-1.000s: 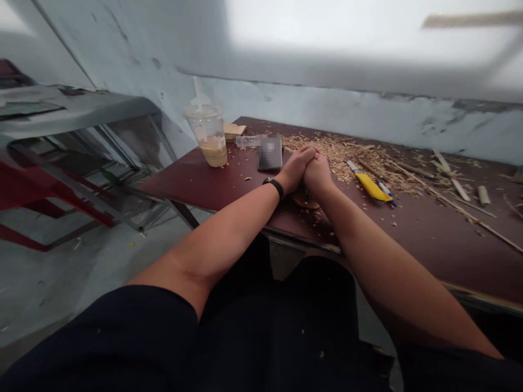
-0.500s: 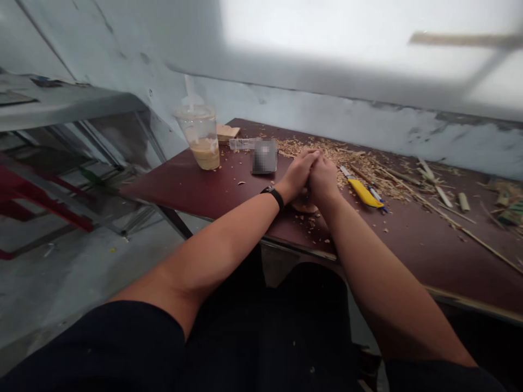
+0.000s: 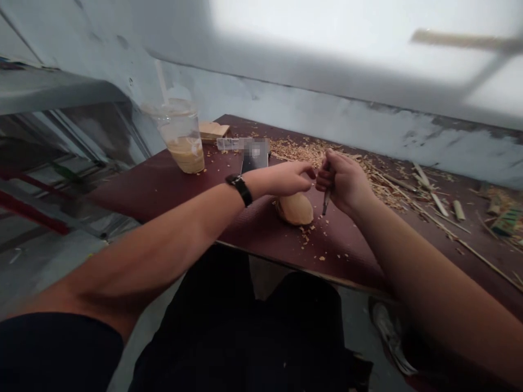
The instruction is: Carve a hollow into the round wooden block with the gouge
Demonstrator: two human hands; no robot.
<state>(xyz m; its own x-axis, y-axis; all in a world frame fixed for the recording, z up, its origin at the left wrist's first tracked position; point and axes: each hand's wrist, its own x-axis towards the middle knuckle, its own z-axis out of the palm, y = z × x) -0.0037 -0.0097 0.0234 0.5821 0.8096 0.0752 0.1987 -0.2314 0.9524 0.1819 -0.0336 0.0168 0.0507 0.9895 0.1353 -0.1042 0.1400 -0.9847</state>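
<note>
A rounded, pale piece of wood (image 3: 295, 210) rests on the dark red table near its front edge. My left hand (image 3: 291, 177), with a black watch on the wrist, is just above and behind it. Its fingers are loosely bent and apart, and I cannot tell whether the palm touches the wood. To the right, my right hand (image 3: 345, 178) is closed around a slim carving tool (image 3: 326, 203). The tool's narrow dark tip points down beside the wood; its handle is mostly hidden in my fist.
Wood shavings (image 3: 298, 148) cover the table's back, with sticks (image 3: 433, 190) at the right. A plastic cup (image 3: 183, 141) of light brown drink stands left, near a phone-like dark object (image 3: 254, 158) and a flat wooden block (image 3: 213, 131). A wall (image 3: 253, 98) runs behind.
My hands were pressed together over the wood; now they are apart, left hand moved left and right hand moved right. The wood and the tool tip have come into sight.
</note>
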